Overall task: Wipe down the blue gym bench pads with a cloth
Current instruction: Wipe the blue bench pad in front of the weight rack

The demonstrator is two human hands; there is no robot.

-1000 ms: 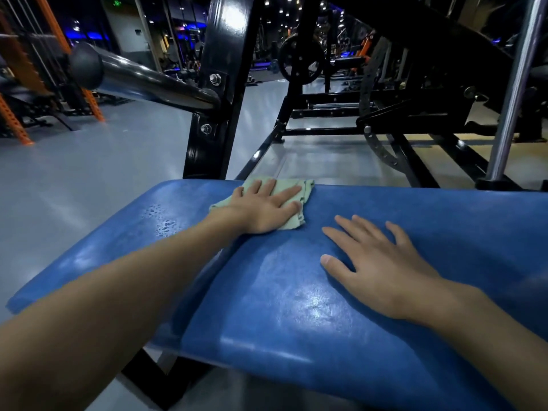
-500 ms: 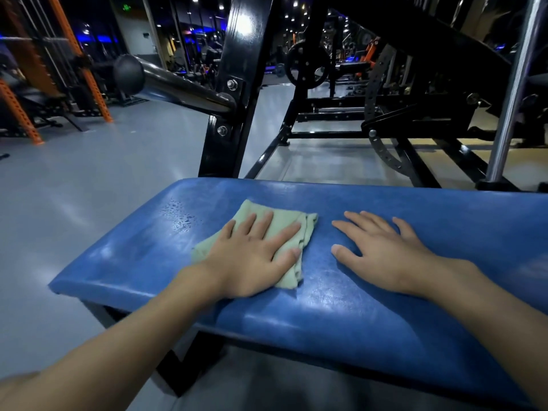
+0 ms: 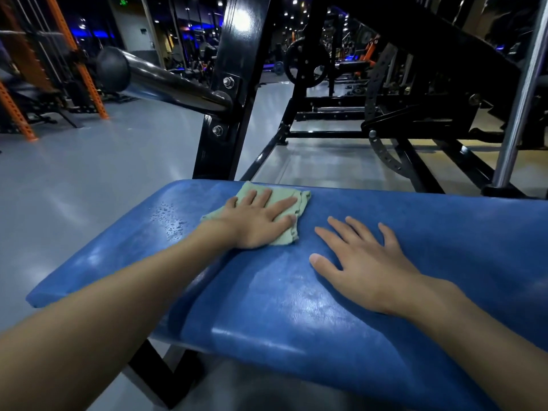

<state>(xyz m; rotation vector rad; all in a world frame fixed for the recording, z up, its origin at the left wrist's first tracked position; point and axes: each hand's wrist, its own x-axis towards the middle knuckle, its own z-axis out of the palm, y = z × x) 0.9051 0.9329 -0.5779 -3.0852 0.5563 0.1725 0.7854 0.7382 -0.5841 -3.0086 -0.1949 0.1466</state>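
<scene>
One cloth [image 3: 301, 200] lies beneath left grip [image 3: 258, 223] (pressed flat).

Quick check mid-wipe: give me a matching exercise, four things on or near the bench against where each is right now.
Things:
1. cloth
2. right hand
3. droplets
4. bar

Places:
A. on the pad, left of the cloth
B. fixed to the black post
C. under the left hand
D. flat on bare pad

Pairs: 1-C, 2-D, 3-A, 4-B
</scene>
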